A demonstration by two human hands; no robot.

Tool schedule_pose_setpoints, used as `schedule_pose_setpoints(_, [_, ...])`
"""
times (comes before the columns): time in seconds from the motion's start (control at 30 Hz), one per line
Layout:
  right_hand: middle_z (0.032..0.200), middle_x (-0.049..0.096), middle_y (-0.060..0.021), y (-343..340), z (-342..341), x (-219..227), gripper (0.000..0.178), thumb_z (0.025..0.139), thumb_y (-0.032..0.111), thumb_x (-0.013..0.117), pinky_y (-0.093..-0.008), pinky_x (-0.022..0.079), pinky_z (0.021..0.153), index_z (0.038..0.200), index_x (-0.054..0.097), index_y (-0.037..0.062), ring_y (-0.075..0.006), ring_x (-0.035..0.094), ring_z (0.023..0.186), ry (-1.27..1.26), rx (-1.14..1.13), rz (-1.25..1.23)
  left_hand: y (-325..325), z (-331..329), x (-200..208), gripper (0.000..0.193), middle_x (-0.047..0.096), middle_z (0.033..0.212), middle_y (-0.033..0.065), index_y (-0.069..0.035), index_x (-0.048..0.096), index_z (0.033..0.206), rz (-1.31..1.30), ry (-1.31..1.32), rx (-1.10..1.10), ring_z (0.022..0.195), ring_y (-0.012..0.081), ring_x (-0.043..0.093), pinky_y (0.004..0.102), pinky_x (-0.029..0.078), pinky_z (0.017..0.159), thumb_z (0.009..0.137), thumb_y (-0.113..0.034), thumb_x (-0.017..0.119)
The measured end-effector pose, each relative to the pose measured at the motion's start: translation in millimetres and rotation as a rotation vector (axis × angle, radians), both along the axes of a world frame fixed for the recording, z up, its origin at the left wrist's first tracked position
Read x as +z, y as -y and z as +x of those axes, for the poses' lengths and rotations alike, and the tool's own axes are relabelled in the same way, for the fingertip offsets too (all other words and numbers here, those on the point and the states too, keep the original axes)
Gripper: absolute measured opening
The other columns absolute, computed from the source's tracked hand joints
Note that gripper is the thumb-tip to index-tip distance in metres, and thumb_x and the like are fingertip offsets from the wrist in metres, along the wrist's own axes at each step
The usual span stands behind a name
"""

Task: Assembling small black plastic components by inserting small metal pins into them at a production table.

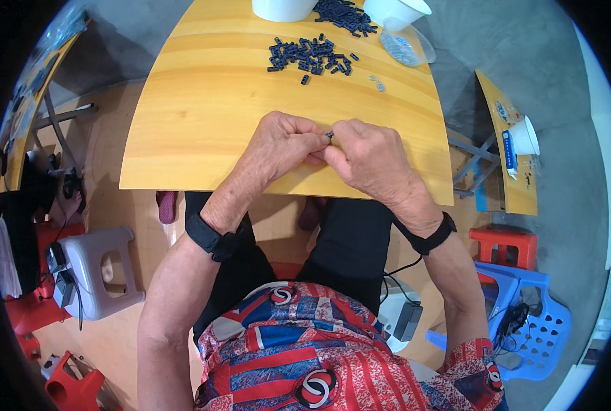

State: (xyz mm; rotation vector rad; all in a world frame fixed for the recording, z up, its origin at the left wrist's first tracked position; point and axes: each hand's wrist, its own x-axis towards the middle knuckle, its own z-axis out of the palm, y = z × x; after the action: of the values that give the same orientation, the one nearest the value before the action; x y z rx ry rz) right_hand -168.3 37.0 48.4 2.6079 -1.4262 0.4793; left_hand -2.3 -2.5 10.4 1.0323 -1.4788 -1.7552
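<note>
My left hand and my right hand meet above the near part of the wooden table. Between their fingertips is a small dark piece, mostly covered by the fingers. Both hands are closed in a pinch around it. Farther up the table lies a loose pile of small black plastic pieces, with one lone black piece at its near side. To the right of that pile sit a few tiny clear or silvery bits.
Along the far edge are a white tub, a second heap of black pieces, another white bowl and a clear dish of small silvery parts. Side tables flank mine; a blue plastic chair and a grey stool stand nearby.
</note>
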Motion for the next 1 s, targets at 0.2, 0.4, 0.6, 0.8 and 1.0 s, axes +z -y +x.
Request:
schedule_pose_setpoints(0.2, [0.060, 0.055, -0.0108, -2.5, 8.6, -7.8, 0.021, 0.075, 0.021, 0.061, -0.0343, 0.049, 0.045, 0.069, 0.053, 0.0021, -0.0239, 0.060, 0.052, -0.108, -0.010, -0.060, -5.0, 3.8, 6.8, 0.014, 0.065, 0.071, 0.0041, 0.003, 0.067, 0.078, -0.052, 0.034, -0.019, 0.064, 0.0068, 0.057, 0.0207, 0.046, 0.062, 0.080, -0.007, 0.058])
schedule_pose_setpoints(0.4, [0.058, 0.054, -0.0106, -6.6, 12.6, -13.8, 0.021, 0.073, 0.017, 0.061, -0.0328, 0.048, 0.043, 0.069, 0.052, -0.0009, -0.0221, 0.059, 0.051, -0.190, -0.021, -0.047, -0.9, 2.0, -0.2, 0.012, 0.065, 0.071, 0.0033, 0.003, 0.067, 0.080, -0.021, 0.048, -0.033, 0.065, 0.0064, 0.057, 0.0205, 0.045, 0.062, 0.079, -0.004, 0.057])
schedule_pose_setpoints(0.6, [0.058, 0.054, -0.0108, -8.5, 9.4, -8.3, 0.021, 0.072, 0.019, 0.063, -0.0323, 0.047, 0.043, 0.067, 0.054, 0.0003, -0.0215, 0.059, 0.051, -0.095, -0.007, -0.061, 0.9, 2.4, -2.0, 0.011, 0.066, 0.074, 0.0041, 0.003, 0.067, 0.081, -0.008, 0.017, -0.069, 0.068, 0.0075, 0.059, 0.0211, 0.047, 0.065, 0.078, 0.000, 0.056])
schedule_pose_setpoints(0.8, [0.056, 0.051, -0.0071, -6.6, 9.3, -12.7, 0.019, 0.071, 0.017, 0.063, -0.0317, 0.044, 0.041, 0.063, 0.050, 0.0040, -0.0202, 0.058, 0.048, -0.098, 0.088, -0.098, 0.5, 4.3, 2.4, 0.011, 0.065, 0.074, 0.0031, 0.003, 0.066, 0.082, -0.019, 0.042, -0.113, 0.067, 0.0074, 0.058, 0.0209, 0.046, 0.064, 0.078, 0.000, 0.056])
schedule_pose_setpoints(1.0, [0.059, 0.056, -0.0101, -9.8, 9.7, -15.0, 0.016, 0.071, 0.015, 0.060, -0.0327, 0.048, 0.045, 0.066, 0.055, 0.0011, -0.0212, 0.061, 0.052, -0.102, 0.038, -0.057, -0.4, 1.7, 6.5, 0.013, 0.066, 0.075, 0.0042, 0.004, 0.067, 0.084, -0.015, 0.011, -0.094, 0.068, 0.0089, 0.059, 0.0213, 0.047, 0.066, 0.079, -0.002, 0.056])
